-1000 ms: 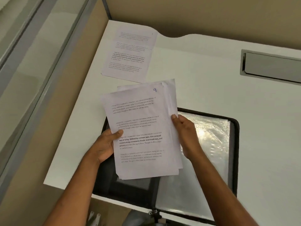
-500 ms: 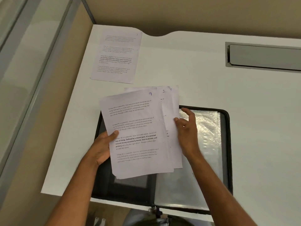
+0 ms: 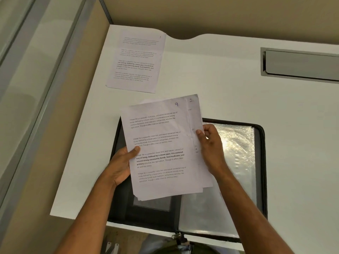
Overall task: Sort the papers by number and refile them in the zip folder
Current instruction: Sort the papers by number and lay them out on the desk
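A: Left hand (image 3: 121,165) grasps the white printed paper stack (image 3: 161,149); right hand (image 3: 211,147) pinches its fanned edge, above the open black zip folder (image 3: 260,162).

B: Loose pinch; sheets could slide out, scrambling the order.

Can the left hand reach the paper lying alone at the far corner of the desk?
Probably not right now: the left hand holds the stack of papers. Nothing lies between it and the lone sheet, though.
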Demonstrator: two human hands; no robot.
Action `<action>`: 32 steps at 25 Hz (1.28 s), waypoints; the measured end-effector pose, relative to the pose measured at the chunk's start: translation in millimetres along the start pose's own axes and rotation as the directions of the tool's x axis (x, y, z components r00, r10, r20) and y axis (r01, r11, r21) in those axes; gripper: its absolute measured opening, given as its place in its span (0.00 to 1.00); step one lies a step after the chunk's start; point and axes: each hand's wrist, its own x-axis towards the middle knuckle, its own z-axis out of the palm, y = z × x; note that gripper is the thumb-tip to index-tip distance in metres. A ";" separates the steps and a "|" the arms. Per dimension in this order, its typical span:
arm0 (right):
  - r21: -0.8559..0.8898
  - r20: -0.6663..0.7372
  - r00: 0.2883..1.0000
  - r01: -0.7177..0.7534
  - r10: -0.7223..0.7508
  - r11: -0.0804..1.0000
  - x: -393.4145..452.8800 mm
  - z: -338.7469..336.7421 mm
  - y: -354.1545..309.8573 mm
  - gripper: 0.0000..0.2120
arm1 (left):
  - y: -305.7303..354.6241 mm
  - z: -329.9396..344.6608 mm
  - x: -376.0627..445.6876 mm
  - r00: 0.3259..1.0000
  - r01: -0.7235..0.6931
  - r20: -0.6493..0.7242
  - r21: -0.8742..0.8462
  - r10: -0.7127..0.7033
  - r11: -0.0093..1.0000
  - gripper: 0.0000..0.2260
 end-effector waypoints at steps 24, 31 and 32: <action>-0.819 0.264 0.921 0.371 -0.286 0.438 150.9 6.0 -17.4 0.36 | 5.8 -22.5 -1.5 0.995 0.101 -0.034 0.261 -0.095 0.960 0.14; -0.875 0.250 0.949 0.307 -0.193 0.373 198.9 47.3 -34.6 0.42 | 8.9 -22.8 -1.0 0.994 0.108 -0.022 0.266 -0.106 0.958 0.14; -0.878 0.250 0.950 0.303 -0.187 0.369 207.0 52.3 -37.9 0.42 | 8.8 -23.1 -0.9 0.994 0.109 -0.024 0.272 -0.106 0.956 0.13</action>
